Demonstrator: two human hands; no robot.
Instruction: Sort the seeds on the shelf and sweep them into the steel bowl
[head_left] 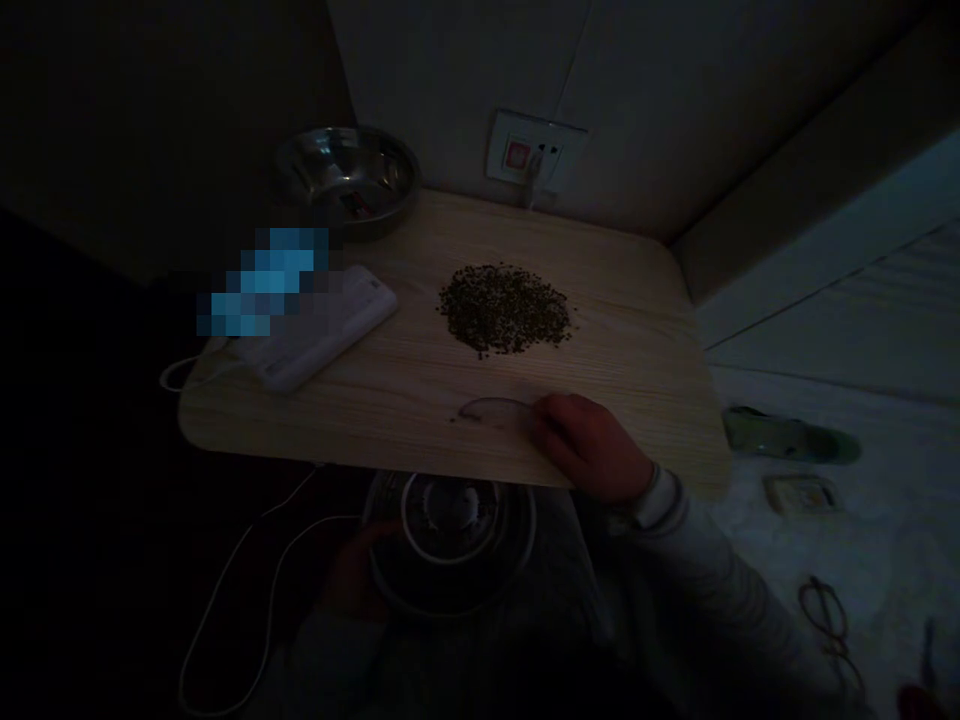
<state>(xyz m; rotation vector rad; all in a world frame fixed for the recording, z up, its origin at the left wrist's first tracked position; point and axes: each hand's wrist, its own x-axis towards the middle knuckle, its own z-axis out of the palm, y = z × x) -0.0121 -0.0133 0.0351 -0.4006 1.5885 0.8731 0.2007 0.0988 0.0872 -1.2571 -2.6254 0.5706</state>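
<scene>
desk: what reaches you from the head view?

me: it's dim on my far-off screen, but a loose pile of small dark grains [506,310] lies on the wooden tabletop [630,345]. call the pile the clock's centre. the right hand [591,445] is at five, fingers closed in a pinch around a thin curved tool [501,401] that reaches toward seven (i can't tell whether its tip touches the wood).

desk: why pinch it?

me: probably for fine control; a few specks [453,420] lie by the tip, apart from the pile.

desk: and the left hand [355,568]?

me: at seven, beside the lower bowl [532,540], which is just past six, below the table's edge. too dark to tell how far those fingers curl or whether they grip. a white-rimmed vessel [450,561] sits inside; being so near the edge, i'd judge it handy.

desk: elsewhere?

me: steel bowl [330,152] at ten, white slab [341,328] at nine, presumably kept out of the hand's way.
</scene>
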